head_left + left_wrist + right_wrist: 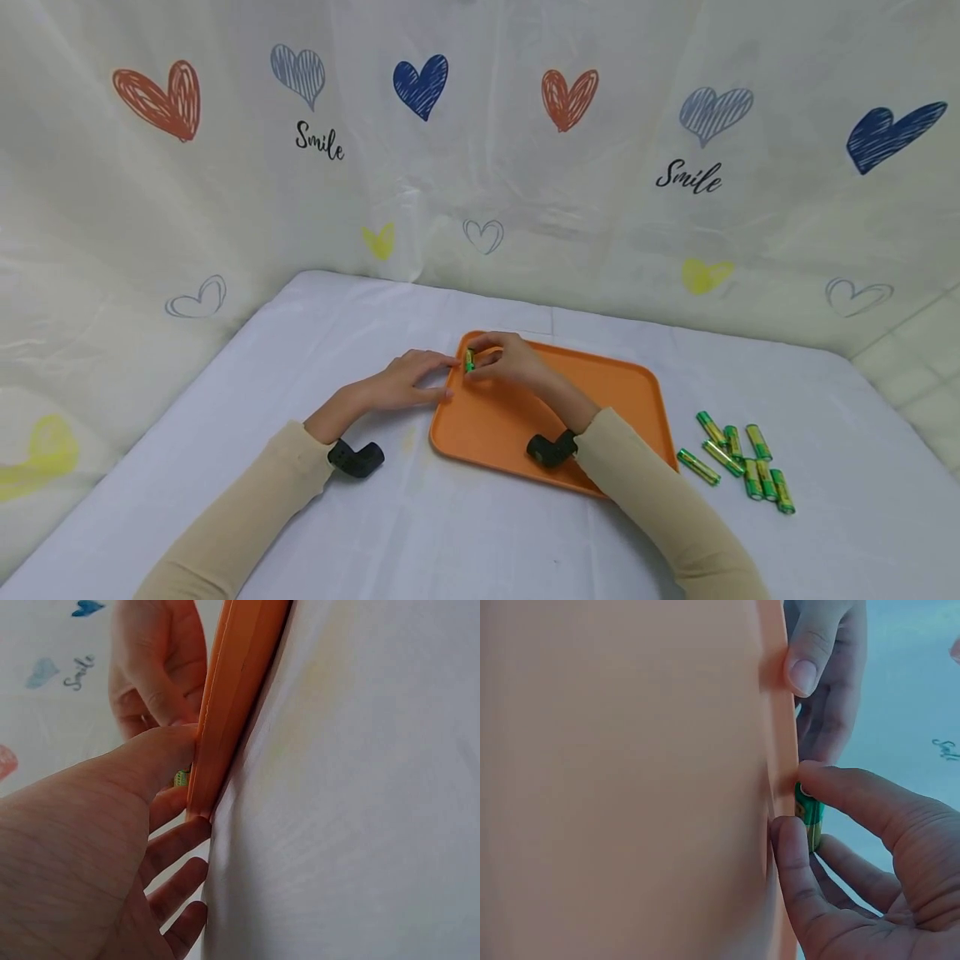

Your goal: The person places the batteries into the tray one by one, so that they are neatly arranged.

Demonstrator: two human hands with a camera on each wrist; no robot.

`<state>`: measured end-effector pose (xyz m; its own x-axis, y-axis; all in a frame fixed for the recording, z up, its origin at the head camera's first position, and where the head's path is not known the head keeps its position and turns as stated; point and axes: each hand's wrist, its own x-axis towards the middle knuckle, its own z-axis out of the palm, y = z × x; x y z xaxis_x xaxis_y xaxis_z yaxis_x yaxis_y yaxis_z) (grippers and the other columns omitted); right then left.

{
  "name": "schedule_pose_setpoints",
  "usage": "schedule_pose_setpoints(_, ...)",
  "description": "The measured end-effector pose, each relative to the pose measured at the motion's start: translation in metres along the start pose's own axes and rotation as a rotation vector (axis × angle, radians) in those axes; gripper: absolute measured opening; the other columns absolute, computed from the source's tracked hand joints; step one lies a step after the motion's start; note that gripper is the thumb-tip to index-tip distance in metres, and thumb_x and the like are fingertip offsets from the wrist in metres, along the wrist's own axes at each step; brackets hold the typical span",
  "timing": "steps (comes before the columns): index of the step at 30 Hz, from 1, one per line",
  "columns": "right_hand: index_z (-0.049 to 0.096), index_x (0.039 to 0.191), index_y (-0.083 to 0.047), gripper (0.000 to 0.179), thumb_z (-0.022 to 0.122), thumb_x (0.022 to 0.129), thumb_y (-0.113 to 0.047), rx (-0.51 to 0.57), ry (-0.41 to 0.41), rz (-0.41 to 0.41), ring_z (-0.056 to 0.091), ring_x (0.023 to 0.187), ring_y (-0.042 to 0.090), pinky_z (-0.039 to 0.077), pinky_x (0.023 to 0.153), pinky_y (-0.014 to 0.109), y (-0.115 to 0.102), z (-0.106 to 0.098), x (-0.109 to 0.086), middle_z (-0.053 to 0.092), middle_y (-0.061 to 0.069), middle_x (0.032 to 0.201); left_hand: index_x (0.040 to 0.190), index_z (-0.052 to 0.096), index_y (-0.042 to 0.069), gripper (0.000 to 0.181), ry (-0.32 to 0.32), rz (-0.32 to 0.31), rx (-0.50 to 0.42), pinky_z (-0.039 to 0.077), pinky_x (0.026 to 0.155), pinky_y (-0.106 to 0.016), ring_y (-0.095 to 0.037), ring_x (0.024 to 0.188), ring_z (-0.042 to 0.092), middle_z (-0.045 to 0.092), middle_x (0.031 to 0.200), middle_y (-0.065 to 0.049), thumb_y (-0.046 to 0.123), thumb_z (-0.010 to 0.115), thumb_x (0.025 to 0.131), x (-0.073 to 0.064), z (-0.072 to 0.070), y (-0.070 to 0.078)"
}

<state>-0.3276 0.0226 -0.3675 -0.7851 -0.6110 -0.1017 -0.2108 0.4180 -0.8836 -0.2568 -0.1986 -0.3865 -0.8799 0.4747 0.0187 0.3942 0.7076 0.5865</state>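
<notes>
An orange tray (pixel 607 383) lies on the white table, its left end between the two hands. Over the far left corner, my right hand (pixel 517 364) pinches a green-and-gold battery (pixel 469 360) by thumb and fingers. The right wrist view shows this battery (pixel 811 819) standing close by the tray rim (pixel 784 765), fingertips at its ends. My left hand (pixel 405 381) rests at the tray's left edge with fingers extended. From the left wrist, the thumb touches the orange rim (pixel 232 697) and the other fingers spread along the outside.
To the right of the tray, several loose green-and-gold batteries (pixel 723 458) lie in a cluster on the white cloth (pixel 495 542). A white curtain (pixel 480 175) with printed hearts hangs behind the table. Each wrist wears a black camera mount (pixel 356 458).
</notes>
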Motion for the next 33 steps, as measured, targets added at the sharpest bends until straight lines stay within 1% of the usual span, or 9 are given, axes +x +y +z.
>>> schedule_pose_setpoints(3,0.061,0.125,-0.001,0.047,0.078,0.082,-0.007,-0.021,0.006,0.01,0.066,0.1,0.024,0.053,0.084,0.032,-0.002,0.002,0.001,0.058,0.016,0.126,0.144,0.047,0.009,0.058,0.001,0.008,0.001,0.023,0.11,-0.059,-0.035,0.136,0.033,0.046,0.147,-0.01,0.037,0.062,0.096,0.0,-0.001,-0.001)
schedule_pose_setpoints(6,0.062,0.123,-0.001,0.045,0.079,0.081,-0.008,-0.039,0.008,0.009,0.066,0.093,0.02,0.052,0.08,0.029,-0.004,0.004,0.0,0.059,0.016,0.123,0.144,0.047,0.008,0.058,0.004,0.024,-0.003,0.023,0.109,-0.06,-0.035,0.136,0.034,0.047,0.146,-0.01,0.037,0.063,0.095,0.0,-0.001,-0.003)
schedule_pose_setpoints(11,0.061,0.122,0.001,0.045,0.078,0.081,-0.006,-0.037,0.008,0.001,0.063,0.083,0.016,0.052,0.073,0.026,-0.005,0.008,-0.001,0.058,0.017,0.12,0.142,0.049,0.008,0.057,0.004,0.042,-0.009,0.023,0.109,-0.061,-0.035,0.135,0.034,0.047,0.146,-0.011,0.037,0.062,0.096,0.001,-0.002,-0.004)
schedule_pose_setpoints(17,0.06,0.125,0.001,0.047,0.077,0.082,-0.005,-0.032,0.0,0.004,0.064,0.087,0.017,0.052,0.073,0.025,-0.007,0.013,0.0,0.06,0.016,0.12,0.141,0.051,0.01,0.055,0.018,0.026,-0.031,0.023,0.109,-0.061,-0.035,0.135,0.035,0.049,0.145,-0.01,0.036,0.065,0.094,-0.003,-0.005,-0.005)
schedule_pose_setpoints(23,0.06,0.126,0.002,0.047,0.076,0.082,-0.004,-0.041,0.008,0.008,0.066,0.094,0.02,0.053,0.078,0.027,-0.009,0.018,0.001,0.059,0.017,0.122,0.142,0.05,0.009,0.057,0.024,0.05,-0.038,0.024,0.108,-0.06,-0.035,0.134,0.036,0.049,0.144,-0.01,0.036,0.065,0.094,-0.005,-0.005,-0.008)
schedule_pose_setpoints(27,0.059,0.128,0.0,0.048,0.076,0.083,-0.004,-0.045,0.015,0.022,0.065,0.099,0.023,0.054,0.081,0.029,-0.01,0.022,0.001,0.058,0.017,0.124,0.145,0.046,0.011,0.06,0.02,0.048,-0.058,0.023,0.11,-0.058,-0.033,0.136,0.034,0.047,0.147,-0.009,0.036,0.066,0.094,-0.005,-0.005,-0.011)
schedule_pose_setpoints(33,0.059,0.128,0.001,0.048,0.076,0.083,-0.004,-0.051,0.029,0.022,0.065,0.098,0.022,0.053,0.08,0.028,-0.009,0.026,0.003,0.06,0.016,0.125,0.145,0.045,0.012,0.061,0.013,0.048,-0.081,0.021,0.111,-0.058,-0.034,0.137,0.033,0.045,0.148,-0.009,0.037,0.066,0.093,-0.006,-0.005,-0.014)
